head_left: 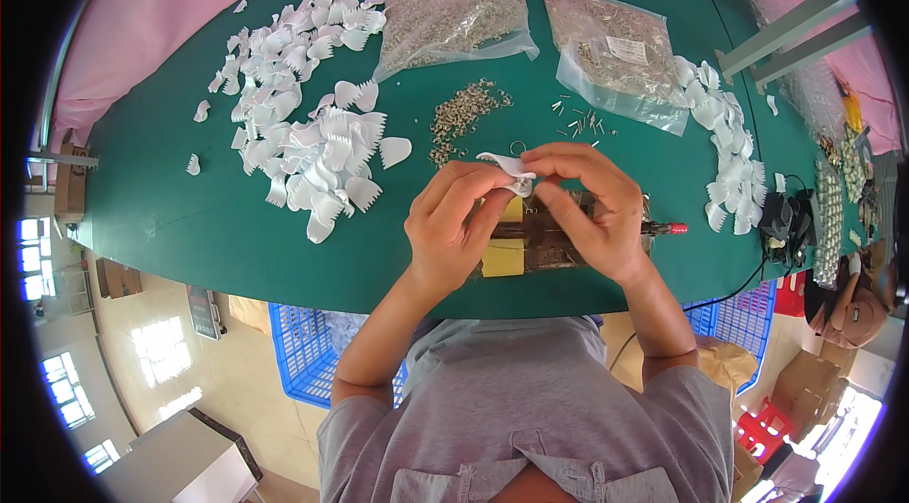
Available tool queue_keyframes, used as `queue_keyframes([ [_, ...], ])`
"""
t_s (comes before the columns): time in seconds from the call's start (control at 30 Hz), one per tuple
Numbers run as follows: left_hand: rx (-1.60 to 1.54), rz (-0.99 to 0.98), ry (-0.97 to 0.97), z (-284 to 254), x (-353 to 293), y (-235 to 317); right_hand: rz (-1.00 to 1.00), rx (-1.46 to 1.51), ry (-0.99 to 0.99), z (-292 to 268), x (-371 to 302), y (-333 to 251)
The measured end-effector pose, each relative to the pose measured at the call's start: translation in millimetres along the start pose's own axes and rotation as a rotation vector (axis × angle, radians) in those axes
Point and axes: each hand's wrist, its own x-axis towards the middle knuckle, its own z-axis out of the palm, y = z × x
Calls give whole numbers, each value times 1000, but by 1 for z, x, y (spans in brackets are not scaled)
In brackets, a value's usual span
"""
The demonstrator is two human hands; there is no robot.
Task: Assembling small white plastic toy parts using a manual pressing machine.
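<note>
White toothed claw clip halves (512,166) are pinched between my two hands, one lying over the other at the middle of the table. The fingertips of my left hand (453,221) close on their left side. My right hand (598,207) grips the right side with thumb and fingers. A small metal ring (517,148) shows just beyond the clip. Under my hands sits a dark, taped fixture (551,251) with a yellow patch (503,258). Beyond my left hand lies a heap of small metal springs (464,116). Several thin metal pins (589,121) are scattered beyond my right hand.
Loose white clip halves (317,157) form a large heap at left. Joined white clips (727,148) are piled at right. Two clear bags (454,15) (615,44) of metal parts lie at the back. A red-tipped tool (674,229) is beside the fixture. Blue baskets (301,361) stand below the table edge.
</note>
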Motion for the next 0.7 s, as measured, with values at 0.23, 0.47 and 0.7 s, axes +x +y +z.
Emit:
queue_keyframes([
  [0.23,45,-3,-89,-5,-1,-3,-49,-163,-112,-9,8,-5],
  [0.47,-719,-598,-200,-14,-5,-6,-67,-59,-219,-19,19,-7],
  [0.7,-1046,-747,-178,-8,-5,-22,32,-9,-269,-13,10,6],
])
